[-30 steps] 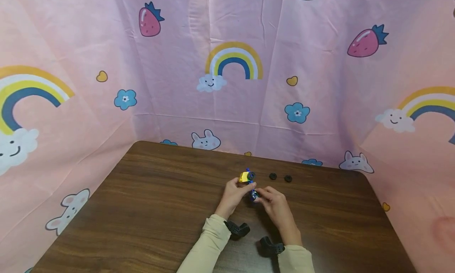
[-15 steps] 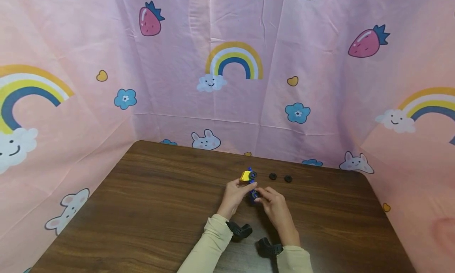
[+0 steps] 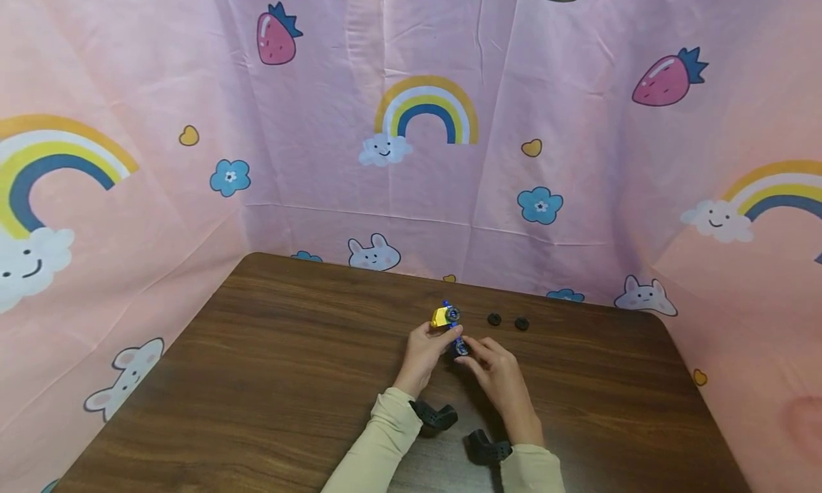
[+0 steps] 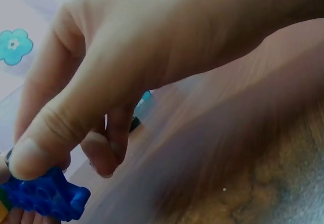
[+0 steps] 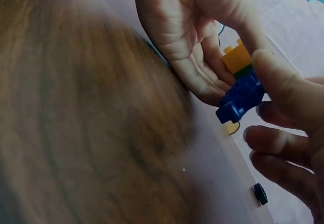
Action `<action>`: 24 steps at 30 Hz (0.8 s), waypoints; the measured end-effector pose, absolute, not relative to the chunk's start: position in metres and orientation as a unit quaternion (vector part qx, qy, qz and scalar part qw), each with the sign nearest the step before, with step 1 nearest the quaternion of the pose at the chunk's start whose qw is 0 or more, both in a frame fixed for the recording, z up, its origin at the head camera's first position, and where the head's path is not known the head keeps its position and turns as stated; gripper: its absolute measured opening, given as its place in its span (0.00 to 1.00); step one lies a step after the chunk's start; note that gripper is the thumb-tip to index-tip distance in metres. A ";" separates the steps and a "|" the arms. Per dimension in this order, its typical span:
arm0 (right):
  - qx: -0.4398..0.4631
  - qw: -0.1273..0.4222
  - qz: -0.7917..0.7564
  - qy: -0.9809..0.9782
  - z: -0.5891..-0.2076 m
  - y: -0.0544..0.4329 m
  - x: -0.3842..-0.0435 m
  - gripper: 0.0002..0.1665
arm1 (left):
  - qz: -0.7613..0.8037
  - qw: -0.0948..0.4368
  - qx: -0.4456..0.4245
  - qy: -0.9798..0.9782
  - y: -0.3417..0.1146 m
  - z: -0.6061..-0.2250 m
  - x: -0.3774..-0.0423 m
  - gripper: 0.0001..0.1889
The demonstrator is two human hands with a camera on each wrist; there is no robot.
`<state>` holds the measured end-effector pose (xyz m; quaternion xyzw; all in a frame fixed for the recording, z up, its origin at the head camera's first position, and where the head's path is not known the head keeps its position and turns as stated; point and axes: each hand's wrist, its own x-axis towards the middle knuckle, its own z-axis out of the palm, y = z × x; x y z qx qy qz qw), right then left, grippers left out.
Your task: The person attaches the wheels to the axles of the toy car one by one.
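Note:
A building-block toy car, with a blue base (image 5: 243,97), a yellow block (image 3: 440,317) and dark wheels, is held up over the table. My left hand (image 3: 422,354) grips its middle, the thumb lying over the blue studded base (image 4: 43,194) in the left wrist view. Along the car's side facing me I see a far wheel (image 3: 452,314) and a near wheel (image 3: 461,347). My right hand (image 3: 502,379) has its thumb and forefinger around the near wheel; the other fingers are loosely bent. The exact contact is partly hidden. A green piece (image 5: 244,72) shows beneath the yellow block.
Two loose black tyres, a left one (image 3: 494,319) and a right one (image 3: 521,324), lie beyond the right hand on the brown wooden table (image 3: 289,379). A pink patterned cloth (image 3: 308,158) hangs around the table's back and sides.
The car has tilted and shifted slightly. My right thumb has slipped lower and a little left, showing more of the near wheel. My left hand keeps its grip.

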<state>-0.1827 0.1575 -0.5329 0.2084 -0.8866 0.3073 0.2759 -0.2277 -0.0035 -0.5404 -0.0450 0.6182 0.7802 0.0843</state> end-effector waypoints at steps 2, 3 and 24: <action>0.202 0.278 0.307 -0.887 -0.533 0.157 -0.182 0.21 | 0.779 0.083 -0.044 0.620 -0.003 -0.541 -0.228 0.30; 0.200 0.282 0.307 -0.887 -0.532 0.157 -0.182 0.20 | 0.779 0.082 -0.042 0.620 -0.002 -0.541 -0.228 0.30; 0.206 0.354 0.333 -0.849 -0.540 0.150 -0.185 0.17 | 0.796 0.064 -0.058 0.599 0.000 -0.539 -0.225 0.26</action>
